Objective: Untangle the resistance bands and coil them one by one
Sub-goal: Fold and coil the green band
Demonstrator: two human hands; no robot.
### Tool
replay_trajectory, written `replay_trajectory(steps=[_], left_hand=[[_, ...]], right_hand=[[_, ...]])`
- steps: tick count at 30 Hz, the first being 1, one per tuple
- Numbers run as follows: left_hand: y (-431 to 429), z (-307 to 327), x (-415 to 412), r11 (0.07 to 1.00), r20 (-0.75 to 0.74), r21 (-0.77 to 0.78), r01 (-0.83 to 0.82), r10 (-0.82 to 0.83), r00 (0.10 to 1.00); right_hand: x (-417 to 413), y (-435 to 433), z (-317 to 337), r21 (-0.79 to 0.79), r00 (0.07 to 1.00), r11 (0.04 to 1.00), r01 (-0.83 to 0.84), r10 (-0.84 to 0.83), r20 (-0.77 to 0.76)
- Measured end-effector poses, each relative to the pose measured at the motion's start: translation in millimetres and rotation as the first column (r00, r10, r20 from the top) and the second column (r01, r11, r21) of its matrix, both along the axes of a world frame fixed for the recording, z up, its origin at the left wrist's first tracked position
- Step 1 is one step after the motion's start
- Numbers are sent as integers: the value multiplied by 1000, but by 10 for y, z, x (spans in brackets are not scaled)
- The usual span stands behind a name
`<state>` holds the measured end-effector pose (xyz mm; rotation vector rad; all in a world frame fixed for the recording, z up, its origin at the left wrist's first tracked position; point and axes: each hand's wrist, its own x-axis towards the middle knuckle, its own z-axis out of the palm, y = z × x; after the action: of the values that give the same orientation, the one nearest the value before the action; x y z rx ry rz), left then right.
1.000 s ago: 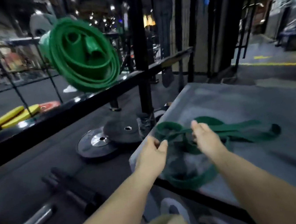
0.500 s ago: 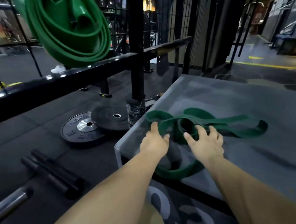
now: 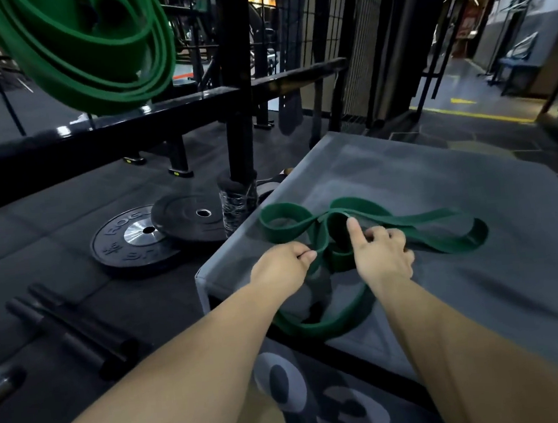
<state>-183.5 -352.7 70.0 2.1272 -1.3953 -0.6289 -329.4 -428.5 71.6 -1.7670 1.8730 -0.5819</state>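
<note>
A dark green resistance band (image 3: 444, 225) lies tangled in loops on the grey plyo box (image 3: 485, 286), with one loop hanging over the box's near edge. My left hand (image 3: 280, 266) pinches a strand of the band near the knot. My right hand (image 3: 381, 252) curls its fingers round another strand just right of the knot, thumb pointing up. A coiled bright green band (image 3: 96, 58) sits on the black rack beam (image 3: 98, 140) at the upper left.
Two black weight plates (image 3: 143, 239) lie on the rubber floor left of the box. Barbell ends (image 3: 70, 333) lie at the lower left. A black rack upright (image 3: 236, 78) stands behind the box. An open walkway lies at the far right.
Both hands have closed on strands by the knot; the right hand was spread flat on the band before. The view has tilted slightly down and nearer to the box.
</note>
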Motion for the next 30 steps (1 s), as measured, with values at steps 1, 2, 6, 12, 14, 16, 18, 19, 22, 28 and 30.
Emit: replay_trajectory(steps=[1,2,6,12,14,16,18,19,22,28,30], left_hand=[[6,-8,-4,1000,-34,-22,3,-4,999],[11,-15,-13,999,-66,-45,5,-8,998],[32,-19,-95,991,-45,-122,54,-59,997],[135,38,-194,975,-17,-145,172,-176,984],[145,49,-163,970,-67,-160,185,-197,978],[151,143,-117,968,-116,-193,163,-187,975],[100,266,-92,959,-162,-260,112,-157,974],[63,326,-97,950,-188,-300,92,-154,970],[-35,470,-256,927,-301,-360,107,-223,927],[-142,491,-737,772,-277,-313,553,-631,725],[-137,408,-954,684,-90,-209,699,-725,683]], right_hand=[[-2,-21,21,-17,1000,1000,9,-9,-26],[3,-35,48,-57,998,998,21,-24,-56],[67,-42,165,-133,994,991,-18,3,-110],[160,-29,235,6,968,971,-241,240,78],[95,-29,222,-16,946,973,-228,226,232],[-23,28,245,0,795,975,-222,181,580],[-139,149,332,67,516,967,-246,72,854],[-201,227,372,82,393,959,-273,34,919],[-439,513,486,104,194,935,-339,-38,980],[-1098,999,553,-23,-35,881,-472,7,999],[-1327,1124,538,-81,-134,817,-571,4,991]])
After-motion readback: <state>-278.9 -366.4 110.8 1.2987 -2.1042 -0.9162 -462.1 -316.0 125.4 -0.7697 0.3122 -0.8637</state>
